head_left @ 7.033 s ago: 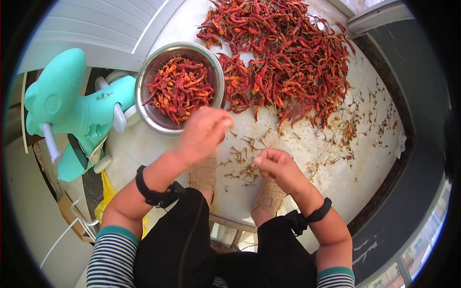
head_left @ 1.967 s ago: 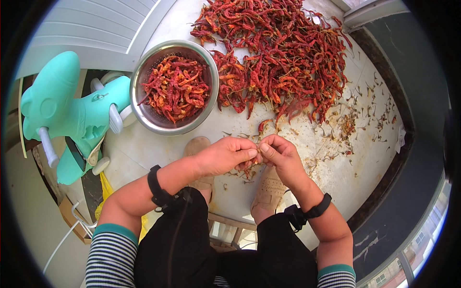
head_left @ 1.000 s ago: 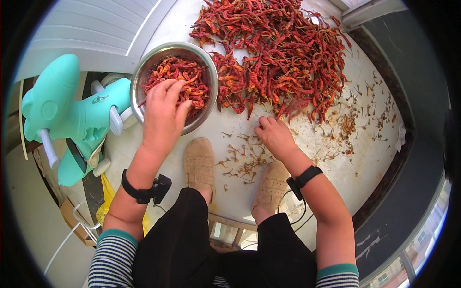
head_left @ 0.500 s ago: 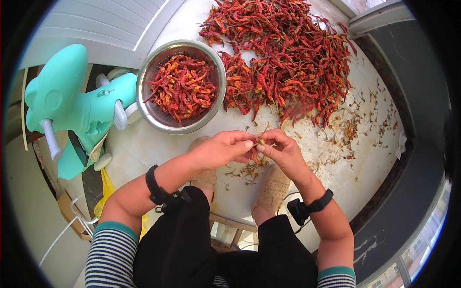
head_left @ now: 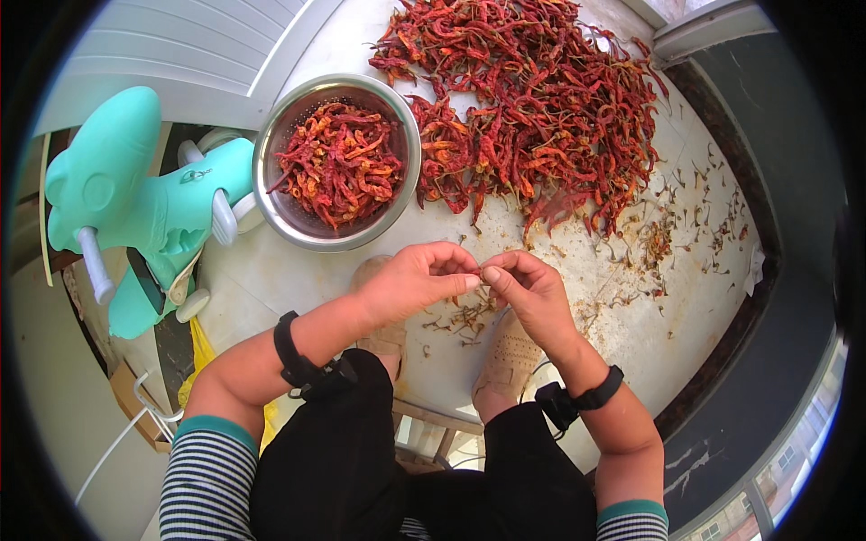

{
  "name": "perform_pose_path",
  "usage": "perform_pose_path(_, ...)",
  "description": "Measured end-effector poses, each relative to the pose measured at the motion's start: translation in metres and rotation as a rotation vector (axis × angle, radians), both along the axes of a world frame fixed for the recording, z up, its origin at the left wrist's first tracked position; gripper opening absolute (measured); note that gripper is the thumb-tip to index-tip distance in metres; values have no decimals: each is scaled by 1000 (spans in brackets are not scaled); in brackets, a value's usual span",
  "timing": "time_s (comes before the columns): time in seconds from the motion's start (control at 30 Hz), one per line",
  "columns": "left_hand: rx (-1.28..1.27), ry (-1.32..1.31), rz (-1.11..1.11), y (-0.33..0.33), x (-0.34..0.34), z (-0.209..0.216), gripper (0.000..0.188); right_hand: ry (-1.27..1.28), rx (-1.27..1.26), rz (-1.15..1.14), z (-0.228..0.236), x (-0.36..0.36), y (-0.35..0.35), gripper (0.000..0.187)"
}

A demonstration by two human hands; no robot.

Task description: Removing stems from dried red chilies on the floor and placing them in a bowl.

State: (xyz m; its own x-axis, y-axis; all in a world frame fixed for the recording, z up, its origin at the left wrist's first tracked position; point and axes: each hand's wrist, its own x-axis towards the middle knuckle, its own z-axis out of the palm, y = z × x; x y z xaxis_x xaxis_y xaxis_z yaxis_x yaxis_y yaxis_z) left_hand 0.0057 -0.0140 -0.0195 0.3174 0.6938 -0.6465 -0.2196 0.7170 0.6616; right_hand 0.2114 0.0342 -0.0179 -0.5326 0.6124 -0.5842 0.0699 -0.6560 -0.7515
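Almost fingertip to fingertip, my left hand point(head_left: 422, 281) and my right hand point(head_left: 534, 290) are both closed in a pinch above the floor, in front of my shoes. A dried red chili is held between them; the fingers hide nearly all of it, leaving only a small dark red bit in sight. Beyond my left hand stands a steel colander bowl point(head_left: 410, 171) with dried red chilies point(head_left: 336, 164) inside. A large heap of dried chilies point(head_left: 541, 117) with stems covers the floor ahead. Loose stems point(head_left: 469, 317) lie just below my hands.
More stems and yellowish seeds point(head_left: 657, 243) are scattered at the right. A turquoise ride-on toy point(head_left: 171, 189) stands left, beside a white panelled door point(head_left: 198, 54). My beige shoes point(head_left: 510, 356) rest on the pale floor. A dark wall point(head_left: 798, 180) bounds the right side.
My right hand has shifted slightly, and the fingertips are closer together. The stem that stuck up and the red chili body that hung below the fingers no longer show.
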Motion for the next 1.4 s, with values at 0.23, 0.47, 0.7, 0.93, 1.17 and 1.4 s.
perform_pose_path(0.23,2,67,-61,2,-1,10,19,47,-12,-21,-2,2,-1,16)
perform_pose_path(0.47,10,-177,-55,0,-9,1,19,327,-502,-52,-2,10,7,17)
perform_pose_path(0.7,116,6,-76,1,-14,1,21,-252,144,448,-18,20,-13,29)
perform_pose_path(0.93,290,607,124,14,-56,14,26,-466,288,648,-14,19,-10,24)
perform_pose_path(1.17,805,1328,-41,19,-114,-14,35,-438,430,576,-10,13,-8,24)
perform_pose_path(1.4,802,1558,-160,2,-126,-17,29,-469,408,496,-15,27,-4,24)
